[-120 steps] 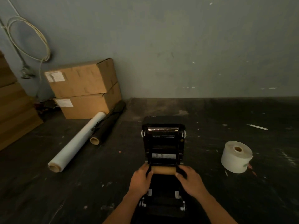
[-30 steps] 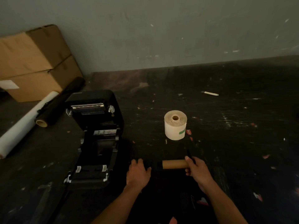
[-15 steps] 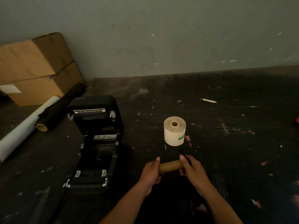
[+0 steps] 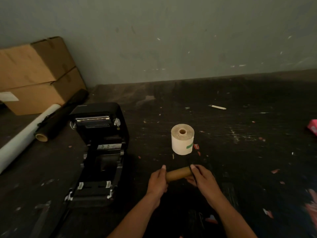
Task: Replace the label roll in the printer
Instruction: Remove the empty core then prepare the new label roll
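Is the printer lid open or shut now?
Open. The printer has its lid tilted back toward the wall, and the roll bay is exposed and empty.

Scene dim overall; no light source in view. The dark floor swallows detail, and the black printer interior reads as near-solid shadow. Wall evenly lit, greyish-green, no glare. Image soft and noisy throughout. Wide-angle bending visible at frame edges, where the cardboard boxes lean.

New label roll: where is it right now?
Head view: the new label roll stands on end on the dark floor, right of the open printer and just beyond the empty core held in both hands.
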`<state>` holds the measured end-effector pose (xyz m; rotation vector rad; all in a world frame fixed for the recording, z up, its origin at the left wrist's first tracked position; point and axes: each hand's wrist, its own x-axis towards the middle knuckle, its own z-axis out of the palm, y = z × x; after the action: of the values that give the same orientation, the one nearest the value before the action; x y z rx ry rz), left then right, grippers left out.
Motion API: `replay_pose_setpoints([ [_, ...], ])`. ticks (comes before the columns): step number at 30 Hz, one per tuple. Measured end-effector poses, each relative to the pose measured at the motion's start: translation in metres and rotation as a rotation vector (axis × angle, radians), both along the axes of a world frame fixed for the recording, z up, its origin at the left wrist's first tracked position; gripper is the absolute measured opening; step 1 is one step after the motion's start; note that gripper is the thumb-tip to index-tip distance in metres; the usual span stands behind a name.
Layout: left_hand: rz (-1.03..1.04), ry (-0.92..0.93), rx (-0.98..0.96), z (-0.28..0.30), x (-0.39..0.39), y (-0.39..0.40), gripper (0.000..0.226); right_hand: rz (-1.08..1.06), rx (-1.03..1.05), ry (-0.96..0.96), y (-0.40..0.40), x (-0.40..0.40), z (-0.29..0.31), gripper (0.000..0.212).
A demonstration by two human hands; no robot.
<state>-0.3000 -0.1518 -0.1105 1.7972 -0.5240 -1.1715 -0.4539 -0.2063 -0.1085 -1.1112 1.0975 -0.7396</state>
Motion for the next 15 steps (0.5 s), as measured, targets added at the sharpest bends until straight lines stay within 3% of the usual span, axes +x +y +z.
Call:
replay_pose_setpoints([
  [5,-0.204,0.010,-0.028,0.001,0.007,0.012,0.044,-0.125,0.129,-0.083,-0.001,-0.010,-0.012,0.021],
  [10,-0.112,-0.012,-0.031,-0.005,0.016,0.023,0.042,-0.243,0.262,-0.126,-0.006,-0.030,-0.023,0.022],
  [15,-0.054,-0.206,-0.038,-0.010,0.026,0.032,0.027,-0.319,0.285,-0.072,-0.015,-0.055,-0.029,0.023],
])
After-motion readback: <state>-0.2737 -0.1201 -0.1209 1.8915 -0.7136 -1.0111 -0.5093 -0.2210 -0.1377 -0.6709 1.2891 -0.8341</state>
